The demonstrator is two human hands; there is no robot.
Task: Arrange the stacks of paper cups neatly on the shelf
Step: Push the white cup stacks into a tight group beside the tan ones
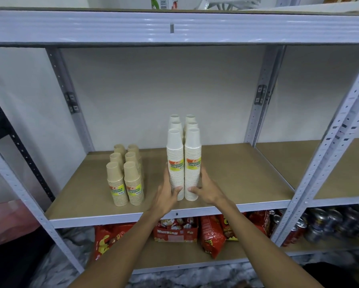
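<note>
One grey metal rack (174, 28), seen from the front, three levels in view. Middle board (236, 179), brown, bearing all twelve cup stacks, every cup mouth down. Two bare forearms (257, 246) reaching in from the near edge toward the middle of that board.

Six white stacks (192, 146), tall, at mid-board: two columns side by side, three rows from near to far, neighbours touching or nearly so. Six brown stacks (133, 177), shorter, to the left and well apart from the white group, in the same two-by-three block.

Left hand (168, 194) on the left flank of the near left white stack, fingers reaching up and round that side, thumb laid across the front low down. Right hand (207, 190) mirrored on the right flank of the near right white stack, thumb likewise on the front. Near pair thus clamped between the two hands, close to the near edge of the board; contact of the bases with the board not discernible.

Lowest level, below: a blurred cluster of cans (330, 223) at the right, too smeared for a count; at least three red snack bags (213, 235); one red-and-white box (175, 230) between bags.

Four yellow-green labels (193, 163) visible, one on each near stack of both groups.
</note>
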